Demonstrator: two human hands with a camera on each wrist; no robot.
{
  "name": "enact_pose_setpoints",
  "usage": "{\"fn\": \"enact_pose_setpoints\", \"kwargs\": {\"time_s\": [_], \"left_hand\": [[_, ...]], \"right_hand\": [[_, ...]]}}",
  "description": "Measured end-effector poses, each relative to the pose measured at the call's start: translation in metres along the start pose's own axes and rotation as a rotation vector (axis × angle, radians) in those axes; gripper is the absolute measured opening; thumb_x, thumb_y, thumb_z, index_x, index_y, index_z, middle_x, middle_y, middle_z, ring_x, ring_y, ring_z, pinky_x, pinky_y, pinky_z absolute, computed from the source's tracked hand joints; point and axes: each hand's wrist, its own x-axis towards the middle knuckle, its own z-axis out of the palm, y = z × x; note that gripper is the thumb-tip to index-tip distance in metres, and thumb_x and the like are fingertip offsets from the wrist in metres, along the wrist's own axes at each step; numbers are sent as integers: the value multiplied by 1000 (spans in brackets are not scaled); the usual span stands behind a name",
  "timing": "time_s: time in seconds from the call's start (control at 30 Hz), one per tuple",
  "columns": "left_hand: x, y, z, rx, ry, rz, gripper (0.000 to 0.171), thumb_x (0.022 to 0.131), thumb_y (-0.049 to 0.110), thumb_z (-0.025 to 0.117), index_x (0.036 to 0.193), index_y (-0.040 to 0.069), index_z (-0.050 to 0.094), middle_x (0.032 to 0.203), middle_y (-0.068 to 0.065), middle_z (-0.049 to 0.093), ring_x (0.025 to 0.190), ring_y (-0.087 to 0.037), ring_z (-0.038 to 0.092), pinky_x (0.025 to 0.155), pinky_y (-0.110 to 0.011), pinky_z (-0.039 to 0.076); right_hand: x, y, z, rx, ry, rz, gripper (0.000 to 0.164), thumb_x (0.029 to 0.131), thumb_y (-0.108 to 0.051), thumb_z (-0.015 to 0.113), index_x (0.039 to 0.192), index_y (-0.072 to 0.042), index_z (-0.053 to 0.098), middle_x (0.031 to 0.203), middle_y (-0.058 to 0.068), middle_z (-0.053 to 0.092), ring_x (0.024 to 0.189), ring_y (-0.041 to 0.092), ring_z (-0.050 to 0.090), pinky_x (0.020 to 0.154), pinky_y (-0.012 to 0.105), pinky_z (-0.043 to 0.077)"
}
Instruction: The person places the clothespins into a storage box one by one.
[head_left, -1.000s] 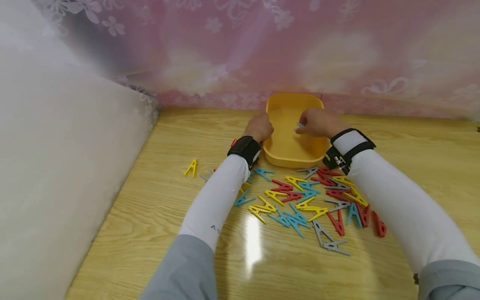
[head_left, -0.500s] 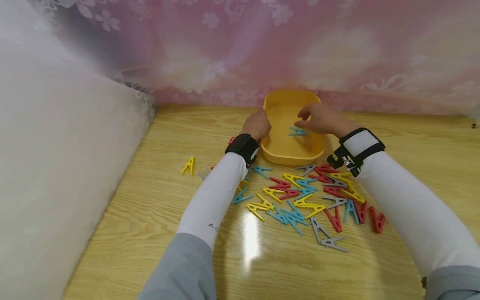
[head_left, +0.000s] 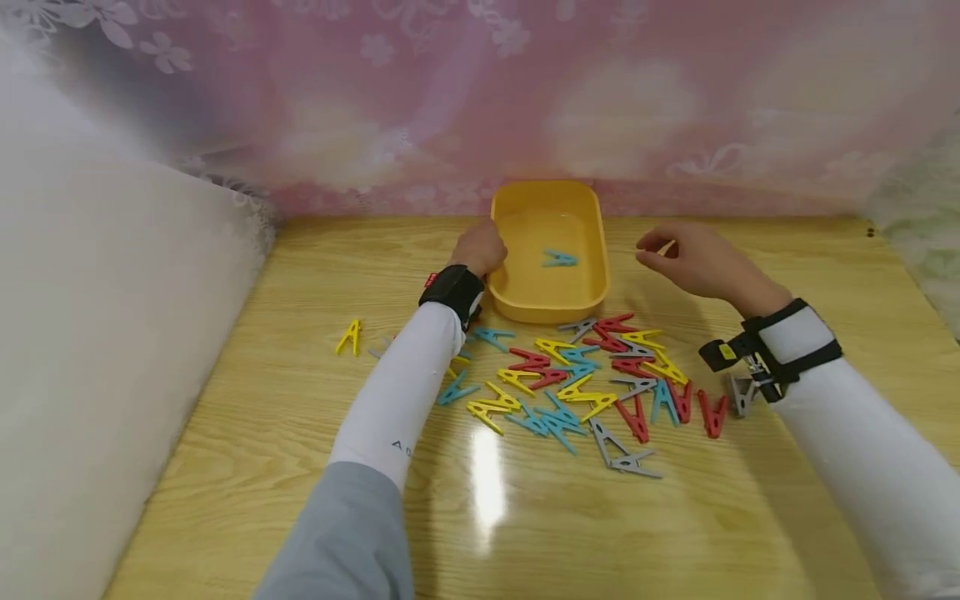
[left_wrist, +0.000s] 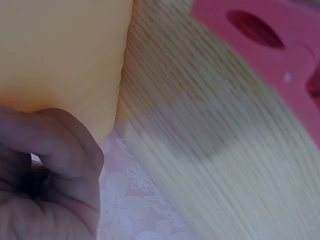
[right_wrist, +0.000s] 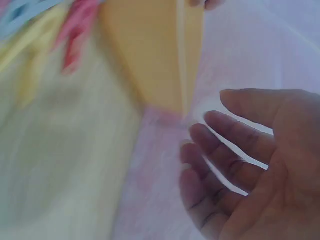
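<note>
A yellow plastic basin (head_left: 547, 315) stands at the back of the table, a light-blue clothespin (head_left: 560, 259) lying on its floor. My left hand (head_left: 480, 247) grips the basin's left rim with curled fingers; in the left wrist view the hand (left_wrist: 55, 170) is right against the yellow wall. Off to the right of the basin, my right hand (head_left: 705, 260) is above the table, fingers loosely bent and holding nothing. The right wrist view shows this hand (right_wrist: 250, 165) with thumb and fingers apart. Several red, yellow, blue and grey clothespins (head_left: 633, 419) are spread in front of the basin.
One yellow clothespin (head_left: 348, 337) lies alone at the left. A grey clothespin (head_left: 742, 393) is beside the right wrist strap. Behind the basin hangs a pink flowered cloth (head_left: 450, 125), and a white surface (head_left: 112, 333) borders the table's left side.
My right hand let go of the light-blue clothespin inside the basin, then moved out to the right. The left hand stays at the rim. The head view has shifted slightly right.
</note>
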Motion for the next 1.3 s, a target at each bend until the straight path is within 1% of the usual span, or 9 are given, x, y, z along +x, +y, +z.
{"fn": "enact_pose_setpoints", "kwargs": {"time_s": [0.3, 0.5, 0.6, 0.67, 0.77, 0.83, 1.0, 1.1, 1.3], "left_hand": [[5, -9, -5, -5, 19, -28, 28, 96, 10, 45, 121, -2, 47, 99, -12, 53, 82, -25, 53, 73, -31, 47], [4, -8, -4, -24, 20, -13, 25, 96, 9, 44, 118, -2, 49, 98, -13, 54, 81, -26, 53, 70, -31, 46], [5, -8, -4, -34, 20, -23, 29, 97, 11, 44, 122, -3, 46, 100, -14, 54, 81, -26, 54, 69, -31, 47], [5, -8, -4, -35, 22, -30, 32, 97, 12, 44, 126, -3, 44, 102, -14, 54, 82, -27, 55, 69, -32, 48], [5, -8, -6, -31, 20, -41, 36, 98, 13, 43, 129, -4, 41, 104, -15, 54, 84, -27, 55, 71, -32, 48], [4, -8, -7, -28, 17, -46, 36, 98, 13, 43, 129, -4, 41, 105, -15, 54, 86, -28, 56, 73, -32, 49], [2, -9, -9, -25, 16, -55, 34, 98, 13, 43, 127, -3, 42, 105, -14, 54, 87, -27, 55, 76, -32, 48], [0, -9, -10, -33, 15, -55, 32, 98, 13, 42, 126, -2, 44, 104, -14, 54, 86, -26, 55, 74, -32, 48], [-2, -9, -11, -34, 15, -55, 27, 98, 12, 44, 121, -1, 48, 100, -12, 54, 84, -25, 56, 72, -31, 49]], "right_hand": [[-48, 48, 5, -31, -94, 145, 53, 99, -40, 49, 123, 7, 55, 117, 27, 56, 100, 41, 55, 79, 55, 44], [-84, 77, 3, -91, -151, 188, 46, 100, -31, 48, 116, 12, 55, 103, 27, 59, 88, 39, 58, 71, 51, 47], [-100, 89, 4, -101, -167, 133, 36, 99, -20, 53, 117, 10, 56, 101, 23, 59, 82, 32, 59, 65, 43, 48], [-109, 94, 5, -105, -157, 62, 31, 95, -12, 58, 119, 7, 57, 105, 22, 58, 84, 30, 58, 64, 40, 48], [-122, 101, 9, -121, -113, -46, 33, 87, -2, 65, 119, 1, 61, 111, 21, 56, 89, 32, 56, 67, 43, 47], [-128, 105, 12, -121, -88, -97, 38, 81, 1, 68, 118, -3, 63, 113, 22, 54, 96, 37, 53, 74, 50, 42], [-136, 110, 26, -165, -42, -183, 48, 69, -2, 82, 113, -9, 65, 110, 19, 54, 97, 37, 47, 78, 53, 27], [-137, 110, 32, -223, 8, -222, 53, 62, -6, 87, 110, -12, 66, 107, 16, 55, 94, 33, 49, 77, 49, 27], [-135, 107, 38, -260, 61, -257, 48, 61, -8, 88, 105, -13, 69, 103, 14, 58, 91, 33, 50, 77, 51, 30]]}}
